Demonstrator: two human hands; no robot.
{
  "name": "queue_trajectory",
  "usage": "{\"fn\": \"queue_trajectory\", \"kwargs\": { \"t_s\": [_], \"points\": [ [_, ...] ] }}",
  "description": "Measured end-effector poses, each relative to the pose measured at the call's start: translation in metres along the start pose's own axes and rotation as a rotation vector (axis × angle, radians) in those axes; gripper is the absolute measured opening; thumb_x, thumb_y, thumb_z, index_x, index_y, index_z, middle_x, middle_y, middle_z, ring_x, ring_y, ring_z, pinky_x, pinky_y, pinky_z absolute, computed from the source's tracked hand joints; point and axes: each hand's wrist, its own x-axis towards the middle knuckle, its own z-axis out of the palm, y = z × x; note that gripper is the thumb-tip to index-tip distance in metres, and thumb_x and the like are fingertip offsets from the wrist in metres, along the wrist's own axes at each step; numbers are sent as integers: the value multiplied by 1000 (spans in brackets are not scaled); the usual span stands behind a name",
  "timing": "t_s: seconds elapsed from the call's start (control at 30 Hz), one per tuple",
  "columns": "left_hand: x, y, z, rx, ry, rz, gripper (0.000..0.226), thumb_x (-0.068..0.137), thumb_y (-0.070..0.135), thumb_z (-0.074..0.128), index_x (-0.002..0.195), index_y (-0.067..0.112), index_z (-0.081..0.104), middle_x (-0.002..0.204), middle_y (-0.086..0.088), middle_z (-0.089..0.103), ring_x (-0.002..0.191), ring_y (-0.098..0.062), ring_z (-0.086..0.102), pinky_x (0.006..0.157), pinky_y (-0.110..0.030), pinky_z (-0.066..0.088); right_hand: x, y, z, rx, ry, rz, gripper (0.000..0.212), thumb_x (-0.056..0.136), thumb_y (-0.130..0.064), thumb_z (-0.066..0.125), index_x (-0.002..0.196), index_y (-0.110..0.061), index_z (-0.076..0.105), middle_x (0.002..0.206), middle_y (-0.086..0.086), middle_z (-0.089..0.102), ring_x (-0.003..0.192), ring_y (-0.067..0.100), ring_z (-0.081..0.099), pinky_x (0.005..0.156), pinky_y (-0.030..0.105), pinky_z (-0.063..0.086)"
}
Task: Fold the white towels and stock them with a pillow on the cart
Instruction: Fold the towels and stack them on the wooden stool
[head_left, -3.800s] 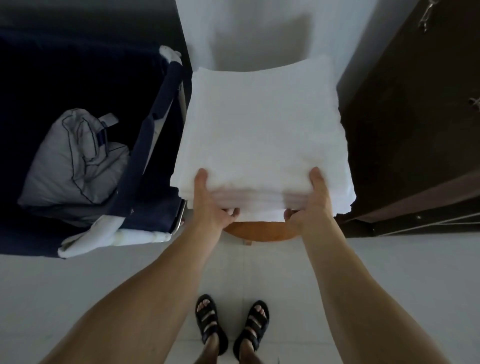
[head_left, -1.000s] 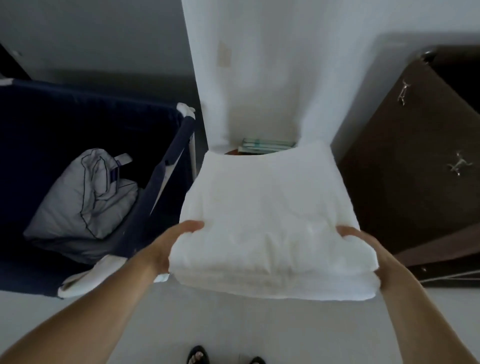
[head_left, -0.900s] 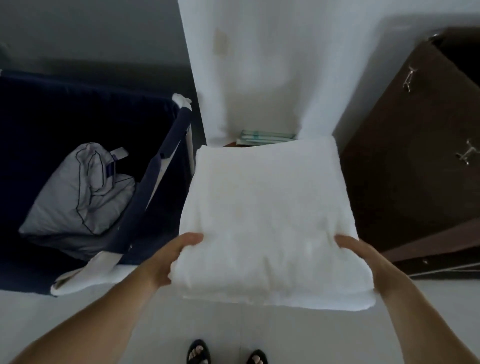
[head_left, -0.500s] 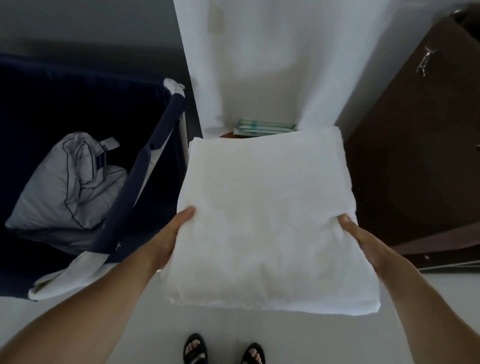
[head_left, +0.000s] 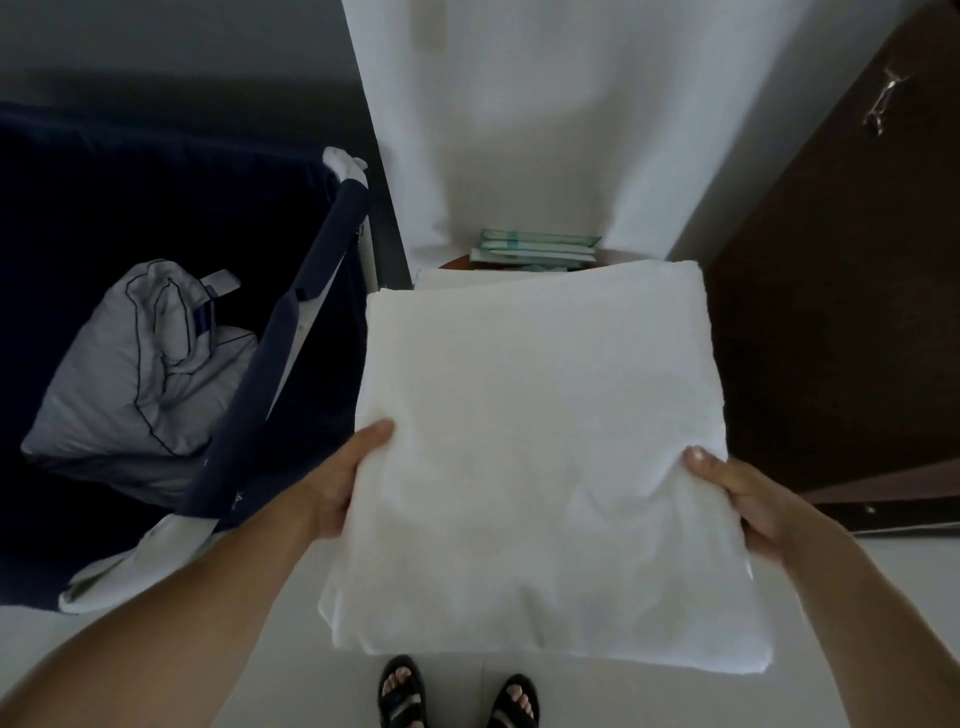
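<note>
Stack of folded white towels (head_left: 540, 457) is held up in the air in front of the person, above the floor, one hand on each side edge. Left hand (head_left: 337, 483) clamps the left edge, thumb on top, fingers curled under and hidden. Right hand (head_left: 748, 501) clamps the right edge, thumb pressed into the cloth and puckering it, fingers underneath not visible. The near edge of the stack sags a bit toward the sandalled feet (head_left: 457, 699). To the left sits the dark blue cart bag (head_left: 291, 353) with a grey-white pillow (head_left: 140, 374) already inside it. Beyond the stack there is another white folded layer (head_left: 441, 278) on a wooden surface, and teal packets (head_left: 535, 252) against the white wall; can't tell what supports them exactly. Dark wooden door (head_left: 831, 312) on the right. Step in hand looks like carrying the stack over to the cart. To do it well: keep both hands level, squeeze inward so layers don't slide, support from below, swing left over the rim and lower flat beside the pillow, not on the bag's edge. Risk: bottom layers slipping out at the sagging near side.
</note>
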Motion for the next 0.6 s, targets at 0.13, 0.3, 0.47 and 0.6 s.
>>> {"fn": "queue_trajectory", "kwargs": {
  "t_s": [0.13, 0.3, 0.47, 0.6],
  "points": [
    [6, 9, 6, -19, 68, -5, 52, 80, 54, 58, 109, 12, 69, 85, -10, 76, 68, -22, 74, 54, -28, 57, 3, -16, 5, 57, 22, 24, 115, 10, -55, 97, 110, -7, 68, 102, 19, 75, 84, 30, 75, 55, 36, 59],
    [-6, 12, 14, 45, 119, 0, 51, 75, 52, 71, 112, 17, 69, 90, -9, 77, 72, -23, 75, 64, -34, 54, -5, -19, 13, 3, 78, 56, 81, 48, -44, 95, 115, -7, 67, 105, 18, 74, 89, 34, 74, 72, 42, 56],
    [-32, 10, 21, 48, 143, 30, 33, 90, 39, 60, 111, 15, 67, 82, -8, 76, 64, -23, 73, 51, -29, 55, -27, -31, 25, -22, 148, 1, 43, 76, -32, 76, 112, -10, 67, 99, 13, 76, 90, 33, 73, 77, 43, 54],
    [-64, 16, 23, 54, 184, 97, 34, 85, 37, 67, 111, 15, 70, 85, -10, 76, 67, -25, 73, 67, -35, 52, -56, -37, 24, -17, 140, 10, 51, 68, -32, 82, 110, -10, 65, 93, 15, 76, 91, 36, 70, 74, 42, 52]
  ]
}}
